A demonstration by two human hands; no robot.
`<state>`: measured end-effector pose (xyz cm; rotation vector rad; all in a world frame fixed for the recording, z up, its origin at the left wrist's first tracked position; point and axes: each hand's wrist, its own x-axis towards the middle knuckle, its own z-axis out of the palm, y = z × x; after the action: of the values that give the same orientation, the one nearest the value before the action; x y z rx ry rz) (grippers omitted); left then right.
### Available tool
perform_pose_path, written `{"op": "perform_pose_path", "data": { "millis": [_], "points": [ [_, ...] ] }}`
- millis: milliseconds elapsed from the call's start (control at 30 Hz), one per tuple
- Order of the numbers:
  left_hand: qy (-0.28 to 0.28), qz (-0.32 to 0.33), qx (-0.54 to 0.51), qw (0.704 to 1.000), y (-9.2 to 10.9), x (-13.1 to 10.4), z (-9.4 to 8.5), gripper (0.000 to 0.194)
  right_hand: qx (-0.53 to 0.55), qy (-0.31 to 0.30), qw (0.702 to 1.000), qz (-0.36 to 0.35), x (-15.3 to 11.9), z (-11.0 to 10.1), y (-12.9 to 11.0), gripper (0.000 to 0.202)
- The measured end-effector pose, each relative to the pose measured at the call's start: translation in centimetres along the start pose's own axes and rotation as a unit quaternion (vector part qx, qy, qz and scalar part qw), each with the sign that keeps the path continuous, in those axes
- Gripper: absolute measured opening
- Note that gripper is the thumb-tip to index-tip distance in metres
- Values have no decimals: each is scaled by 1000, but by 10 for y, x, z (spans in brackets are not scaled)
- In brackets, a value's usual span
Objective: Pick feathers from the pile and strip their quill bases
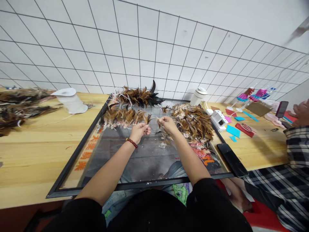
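My left hand (140,132), with a beaded bracelet (131,142) at the wrist, is closed in a pinch at the right end of a row of brown feathers (124,116). A dark-tipped feather (148,119) stands up at its fingertips. To its right, my right hand (168,125) is pinched too, with a small pale bit at the fingertips that looks like a feather's base. A thin strand seems to run between the hands. Beside my right hand lies a large heap of brown feathers (193,120). Everything rests on a black-framed glass panel (145,158).
Behind lies a finished-looking feather strip (140,96). A white spool (71,100) and more feathers (21,106) are at left. Rightward are a white bottle (199,95), power adapter (219,120), black phone (232,159) and coloured scraps (233,131). Another person's plaid sleeve (298,145) is at far right.
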<state>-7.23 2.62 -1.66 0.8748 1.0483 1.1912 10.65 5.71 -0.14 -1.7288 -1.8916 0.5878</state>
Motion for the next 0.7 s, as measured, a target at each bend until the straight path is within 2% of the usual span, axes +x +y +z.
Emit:
{"op": "perform_pose_path", "data": {
  "millis": [100,133,233,300,400,533,633,700],
  "points": [
    [-1,1,-8,1000,0,0,-1,22,127,-7,992,7,-3,-2,6,27],
    [-1,2,-11,1000,0,0,-1,22,147,12,989,11,-5,-4,9,24],
    [2,5,-20,1000,0,0,-1,22,71,141,987,5,-14,-9,16,26],
    [8,9,-23,1000,0,0,-1,22,-6,183,983,-25,-21,-12,17,27],
    [14,11,-27,999,1,0,0,22,-103,140,981,-83,-29,-10,10,25],
    [10,10,-26,1000,2,-1,0,22,-234,59,957,-161,-35,2,-3,31],
    [9,10,-28,1000,2,-1,0,22,-271,8,939,-213,-36,8,-6,28],
    [8,8,-27,1000,2,-1,0,21,-263,15,940,-216,-35,8,-5,23]
  ]
}}
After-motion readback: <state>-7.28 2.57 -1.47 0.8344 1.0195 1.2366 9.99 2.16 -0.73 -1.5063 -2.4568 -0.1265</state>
